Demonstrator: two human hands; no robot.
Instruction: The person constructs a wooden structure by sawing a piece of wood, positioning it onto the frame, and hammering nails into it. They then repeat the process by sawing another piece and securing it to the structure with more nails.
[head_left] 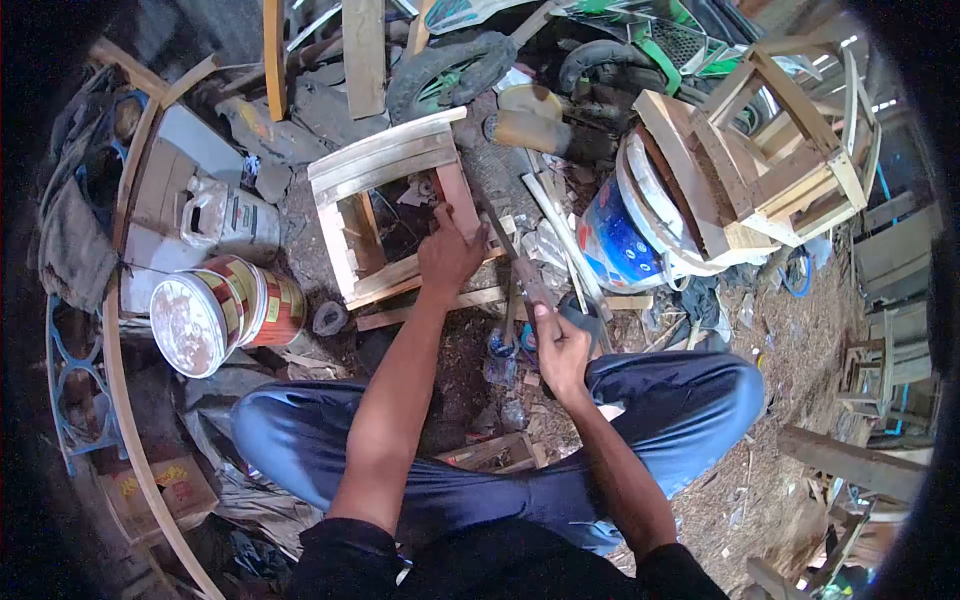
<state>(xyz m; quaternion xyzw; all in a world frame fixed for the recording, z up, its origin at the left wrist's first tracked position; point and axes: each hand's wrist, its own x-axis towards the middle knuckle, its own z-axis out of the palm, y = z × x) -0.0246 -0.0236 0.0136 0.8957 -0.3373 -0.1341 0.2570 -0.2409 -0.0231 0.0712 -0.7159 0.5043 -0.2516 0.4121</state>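
Left hand (455, 252) grasps wooden frame (385, 165) by right side | right hand (563, 352) clenches long tool (525, 270) | tool slants forward-left, beside frame | left hand nearer frame

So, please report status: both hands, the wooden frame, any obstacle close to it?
Left hand on wooden frame, right hand gripping long tool. Frame's middle open. Wood strip lies just nearside; hands look unobstructed.
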